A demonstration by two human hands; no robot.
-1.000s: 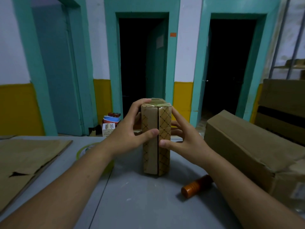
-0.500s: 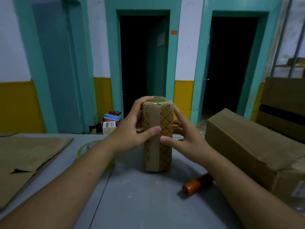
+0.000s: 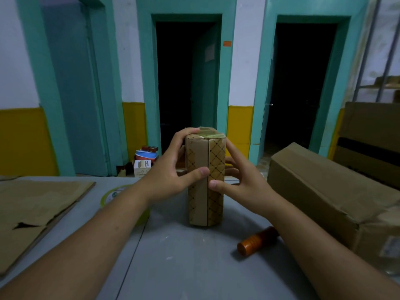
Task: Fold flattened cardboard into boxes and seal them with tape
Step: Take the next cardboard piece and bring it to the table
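flattened cardboard (image 3: 32, 204) lies well left of box (image 3: 204, 204), flat on grey table (image 3: 184, 267). tape roll (image 3: 112, 194) left of box, partly behind my forearm. my left hand (image 3: 171, 172) wraps box's left side, thumb on front seam, index finger over taped top. box stands upright. my right hand (image 3: 244, 187) clasps its right side, thumb by seam, fingers curled behind. brown cylinder (image 3: 257, 241) lies right of box, nearer me. big carton (image 3: 335, 191) further right.

A box (image 3: 205, 182) is stood upright mid-table (image 3: 184, 267), held between the left hand (image 3: 171, 176) on its left and the right hand (image 3: 244, 187) on its right. Flattened cardboard (image 3: 36, 204) is laid at far left, with a tape roll (image 3: 112, 193) between it and the box. A cylinder (image 3: 257, 241) is laid nearer, right of the box, and a large carton (image 3: 335, 191) is set at far right.
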